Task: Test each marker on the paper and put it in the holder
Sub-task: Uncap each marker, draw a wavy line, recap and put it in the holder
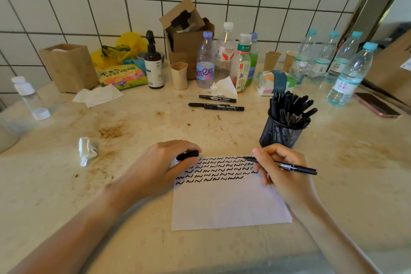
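Marker tip on the paper, cap in the other hand.

At lower centre of the frame the right hand [283,170] has its grip closed around a black marker [289,165], whose tip touches the top right corner of the white paper [229,204], at the end of the first row of black squiggles [218,168]. The left hand [164,162] rests on the paper's upper left corner, its grip curled around a black cap [188,155]. A black mesh holder [281,132], packed with markers, stands just above the right hand. Three more markers [216,103] lie on the stained surface [66,184] at centre frame, in front of a row of bottles [224,58]. A crumpled tissue [87,150] lies to the left of the left hand.
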